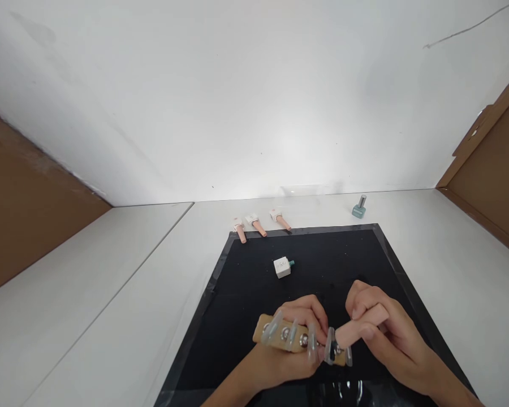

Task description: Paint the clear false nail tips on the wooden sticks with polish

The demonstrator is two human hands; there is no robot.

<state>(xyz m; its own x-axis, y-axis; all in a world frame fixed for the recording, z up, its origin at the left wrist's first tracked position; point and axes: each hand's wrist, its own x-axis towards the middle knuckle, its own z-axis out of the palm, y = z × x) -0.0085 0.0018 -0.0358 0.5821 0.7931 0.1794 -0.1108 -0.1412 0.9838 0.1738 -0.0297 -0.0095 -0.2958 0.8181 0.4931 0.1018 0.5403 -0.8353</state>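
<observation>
My left hand [286, 366] is closed around a tan wooden strip [261, 327] with round silvery studs along it. Several long, translucent false nail tips [272, 328] stand on the studs. Between the fingers of my right hand [388, 333] is a pink polish cap [375, 316], slanting down to the left. Its lower end is at a nail tip [328, 347] near the strip's right end, where a dark patch shows. Whether the brush touches that tip I cannot tell. Beyond my hands, a small white bottle [282, 267] with a teal end lies on the black mat [322, 254].
Three white bottles with pink caps lie along the mat's far edge: a left one [240, 230], a middle one [257, 224] and a right one [280, 219]. A teal bottle [358, 209] with a silvery cap stands back right. Brown cardboard panels [25, 209] flank the white table.
</observation>
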